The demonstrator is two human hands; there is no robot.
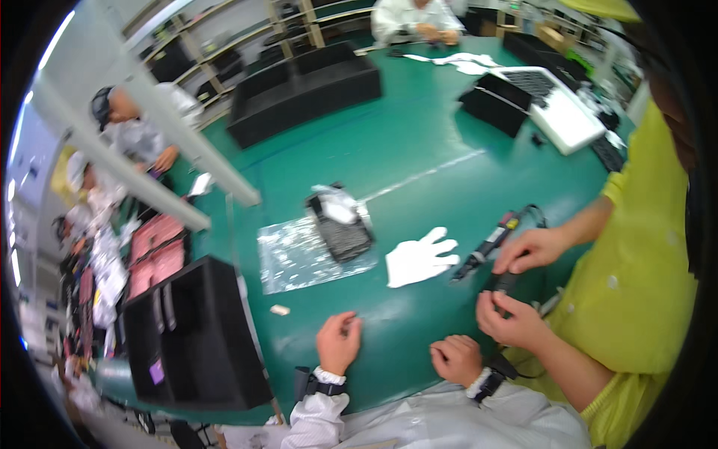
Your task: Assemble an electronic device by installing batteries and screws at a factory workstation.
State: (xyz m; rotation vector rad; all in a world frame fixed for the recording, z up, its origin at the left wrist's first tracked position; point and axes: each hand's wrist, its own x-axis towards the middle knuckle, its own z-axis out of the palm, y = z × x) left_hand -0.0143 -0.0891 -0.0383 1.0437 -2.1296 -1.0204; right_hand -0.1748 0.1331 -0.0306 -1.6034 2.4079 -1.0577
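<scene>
My left hand (pixel 339 344) is closed above the green table, fingers curled in. A small dark spot shows between thumb and fingers; whether it is a thing or shadow I cannot make out. Curled into a loose fist, my right hand (pixel 456 359) rests near the table's front edge, with nothing visible in it. Beyond them lies a white glove (pixel 422 259), spread flat. Close on the right, a co-worker in yellow holds a small dark piece (pixel 505 282) between both hands (pixel 532 251). A black pen-shaped tool (pixel 486 248) with a cord lies beside those hands.
A clear plastic bag (pixel 288 258) lies partly under a black tray (pixel 340 228) with a white item. A small beige piece (pixel 280 310) sits closer. Black boxes (pixel 247 367) stand left and at the back (pixel 307 93). A white tray (pixel 568 123) stands back right. Other people work around the table.
</scene>
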